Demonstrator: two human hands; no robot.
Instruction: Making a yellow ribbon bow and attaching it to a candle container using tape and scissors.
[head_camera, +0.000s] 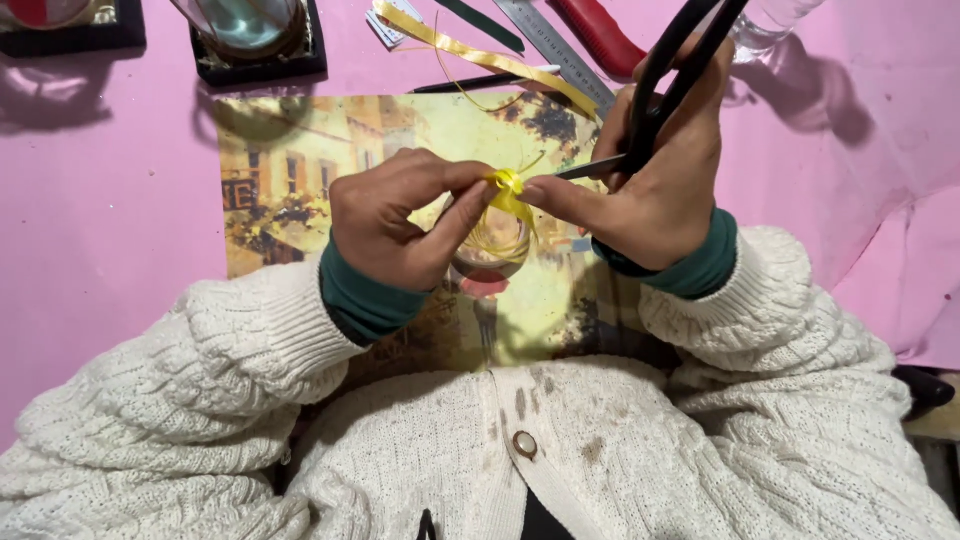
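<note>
- Left hand (395, 215): closed, thumb and forefinger pinching a small yellow ribbon knot (506, 184) above the middle of a printed picture mat (290, 160).
- Right hand (655, 180): closed around black-handled scissors (665, 70), its forefinger also pressed against the ribbon knot (the blade tips pointed at the knot from the right).
- Beneath the knot: a small round glass object (490, 255) ringed with yellow ribbon, partly hidden by the fingers.
- Far edge of the pink cloth (110, 200): a loose gold ribbon strip (480, 50), a metal ruler (555, 45), a red-handled tool (600, 35) and a glass jar on a dark tray (255, 40).
- Sleeves: cream knit over green cuffs.
</note>
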